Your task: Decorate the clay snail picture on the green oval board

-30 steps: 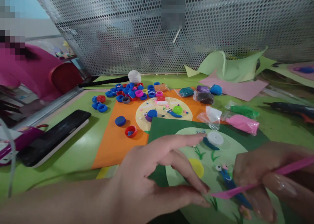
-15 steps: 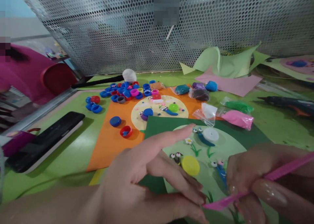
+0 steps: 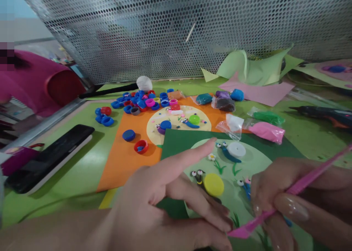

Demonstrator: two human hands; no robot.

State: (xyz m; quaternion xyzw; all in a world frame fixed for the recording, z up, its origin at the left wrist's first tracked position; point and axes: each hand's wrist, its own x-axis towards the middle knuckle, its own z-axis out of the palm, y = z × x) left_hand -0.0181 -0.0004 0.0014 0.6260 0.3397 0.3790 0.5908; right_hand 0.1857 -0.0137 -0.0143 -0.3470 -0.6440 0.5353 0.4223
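My right hand [image 3: 291, 199] grips a pink plastic modelling tool [image 3: 305, 181], its flat tip pointing left and touching the fingertips of my left hand [image 3: 165, 199]. The left index finger is stretched out; the thumb and other fingers are pinched together at the tool's tip, and whatever they hold is hidden. Beneath both hands lies a dark green sheet [image 3: 178, 143] with a pale green oval [image 3: 264, 155]. On it are clay snails with a white cap [image 3: 236, 149] and a yellow cap [image 3: 213, 185], a clay flower [image 3: 211, 157], and a blue clay body [image 3: 245, 187] partly behind my right hand.
An orange sheet [image 3: 118, 166] holds more cap snails and a heap of bottle caps [image 3: 141, 102]. Bagged clay [image 3: 266, 132] and a glue gun [image 3: 324, 113] lie right. A black-and-white case [image 3: 52, 159] lies left. Perforated metal [image 3: 137, 34] stands behind; a person in pink [image 3: 30, 78] is far left.
My right hand has shifted slightly left and the tool's rear end has tilted higher. Its tip stays at my left fingertips. The left hand is almost unmoved.
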